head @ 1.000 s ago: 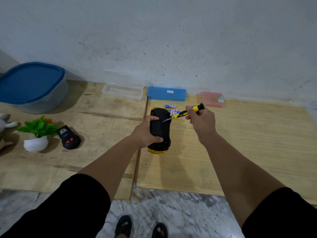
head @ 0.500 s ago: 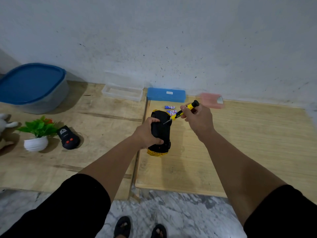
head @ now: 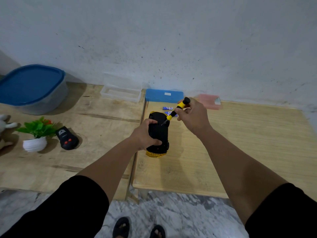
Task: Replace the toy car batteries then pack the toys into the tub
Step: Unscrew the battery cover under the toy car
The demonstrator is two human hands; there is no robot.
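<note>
Screwdriver tip on upturned toy car, mid-worktop.
Far left: lidded blue tub [head: 32,88] at the wall; near it a potted plant [head: 35,134] and black remote [head: 67,138] on the worktop [head: 240,152]. Centre: left hand [head: 145,135], fingers clenched round the toy car [head: 158,134], black underside up, resting on the worktop. Right hand [head: 193,117], fingers grasping a yellow-black screwdriver [head: 178,109], tip touching the car's underside. Two batteries [head: 167,108] lie just behind the car, before a blue case [head: 163,95].
</note>
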